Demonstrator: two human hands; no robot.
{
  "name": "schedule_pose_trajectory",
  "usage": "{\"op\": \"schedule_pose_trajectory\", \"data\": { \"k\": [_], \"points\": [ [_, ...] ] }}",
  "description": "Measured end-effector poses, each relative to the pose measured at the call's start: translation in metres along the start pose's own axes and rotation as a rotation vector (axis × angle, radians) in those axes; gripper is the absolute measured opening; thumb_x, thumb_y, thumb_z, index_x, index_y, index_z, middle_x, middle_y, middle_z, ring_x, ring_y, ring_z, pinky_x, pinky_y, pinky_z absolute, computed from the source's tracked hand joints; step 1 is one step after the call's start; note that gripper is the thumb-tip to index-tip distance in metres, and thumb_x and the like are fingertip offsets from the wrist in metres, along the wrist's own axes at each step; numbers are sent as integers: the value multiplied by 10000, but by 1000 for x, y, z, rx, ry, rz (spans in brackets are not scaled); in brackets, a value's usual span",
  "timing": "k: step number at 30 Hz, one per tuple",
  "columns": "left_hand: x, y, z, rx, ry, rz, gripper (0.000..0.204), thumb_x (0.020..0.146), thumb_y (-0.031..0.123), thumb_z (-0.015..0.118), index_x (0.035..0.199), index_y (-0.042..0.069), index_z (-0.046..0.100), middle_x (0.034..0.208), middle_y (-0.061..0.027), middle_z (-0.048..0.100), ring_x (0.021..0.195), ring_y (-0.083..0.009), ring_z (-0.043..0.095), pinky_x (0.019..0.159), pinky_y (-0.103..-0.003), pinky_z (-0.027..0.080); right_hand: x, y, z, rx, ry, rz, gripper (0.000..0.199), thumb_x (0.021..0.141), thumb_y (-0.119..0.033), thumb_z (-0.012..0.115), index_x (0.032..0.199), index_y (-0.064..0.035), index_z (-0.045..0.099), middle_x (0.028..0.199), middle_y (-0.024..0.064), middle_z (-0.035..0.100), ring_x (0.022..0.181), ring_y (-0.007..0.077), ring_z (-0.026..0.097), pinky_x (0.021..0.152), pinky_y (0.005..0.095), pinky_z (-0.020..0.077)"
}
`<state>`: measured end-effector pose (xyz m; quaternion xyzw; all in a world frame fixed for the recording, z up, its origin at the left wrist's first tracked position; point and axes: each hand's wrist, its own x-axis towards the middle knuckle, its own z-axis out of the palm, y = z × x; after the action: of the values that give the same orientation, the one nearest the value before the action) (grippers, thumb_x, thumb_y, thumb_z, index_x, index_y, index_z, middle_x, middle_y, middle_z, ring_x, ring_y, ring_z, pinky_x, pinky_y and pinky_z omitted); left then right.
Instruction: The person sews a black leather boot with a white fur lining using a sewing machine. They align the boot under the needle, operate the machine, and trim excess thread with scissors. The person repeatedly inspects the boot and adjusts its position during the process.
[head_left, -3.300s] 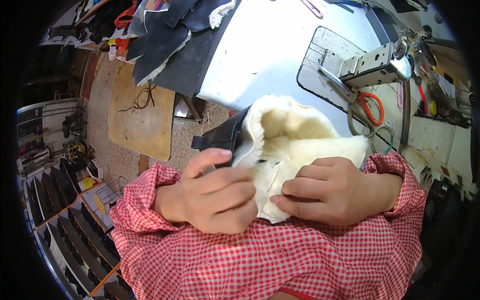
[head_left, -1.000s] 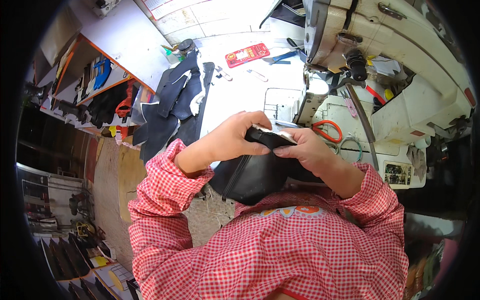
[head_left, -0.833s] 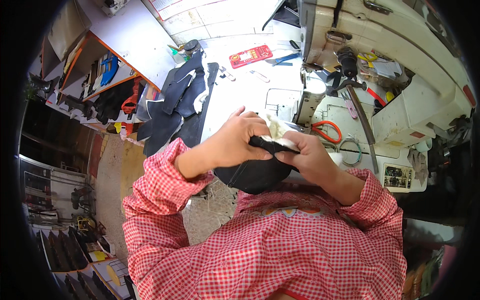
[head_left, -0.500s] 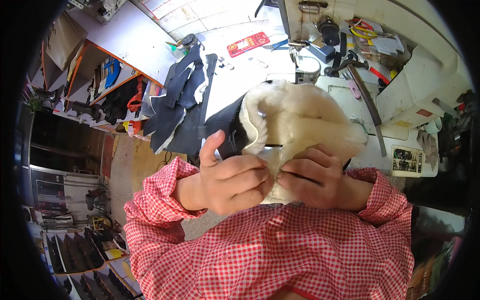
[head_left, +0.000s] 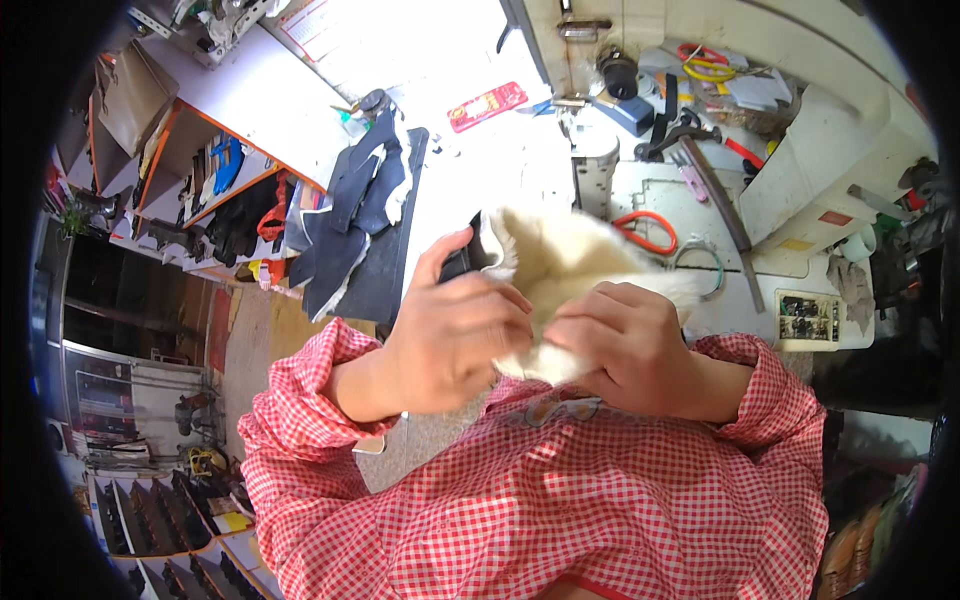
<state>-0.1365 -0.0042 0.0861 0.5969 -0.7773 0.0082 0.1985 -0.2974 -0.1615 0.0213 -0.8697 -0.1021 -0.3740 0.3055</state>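
Observation:
In front of my chest I hold a soft cream fleece-lined piece (head_left: 570, 245) with black material (head_left: 462, 262) showing along its left side. My left hand (head_left: 452, 338) is closed on its left lower edge, fingers curled and a little smeared by motion, thumb pointing up beside the black part. Against the right lower edge, my right hand (head_left: 635, 345) pinches the fleece with bent fingers. The two hands are close together, with pale fleece between them. The fingertips of both are partly hidden in the fleece.
Black cut pieces (head_left: 360, 220) with pale edges lie on a dark board at the left. Orange-handled scissors (head_left: 645, 232), a hammer (head_left: 715, 185) and a small parts box (head_left: 808, 318) are at the right. A red flat package (head_left: 488, 106) lies at the back.
The fleece-lined piece has been lowered and bunched toward me, showing less of its width. Orange scissor handles and a teal ring behind it have come into view. Both hands keep hold.

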Motion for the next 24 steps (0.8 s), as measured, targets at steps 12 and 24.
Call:
{"op": "schedule_pose_trajectory", "data": {
  "k": [12, 24],
  "points": [
    [47, -79, 54, -1599, 55, -801, 262, 744, -97, 656, 984, 4, 623, 866, -54, 687, 748, -125, 650, 714, -239, 518, 20, 111, -31, 1045, -438, 875, 280, 899, -118, 619, 1143, -7, 539, 954, 27, 655, 866, 80, 601, 813, 222, 463],
    [93, -132, 64, -1528, 138, -839, 304, 705, -88, 665, 968, 12, 548, 908, -107, 659, 760, -177, 654, 700, -285, 548, 37, 153, -34, 651, -128, 805, 279, 815, -112, 693, 991, -33, 491, 709, 42, 621, 657, 78, 557, 617, 240, 429]
  ]
}}
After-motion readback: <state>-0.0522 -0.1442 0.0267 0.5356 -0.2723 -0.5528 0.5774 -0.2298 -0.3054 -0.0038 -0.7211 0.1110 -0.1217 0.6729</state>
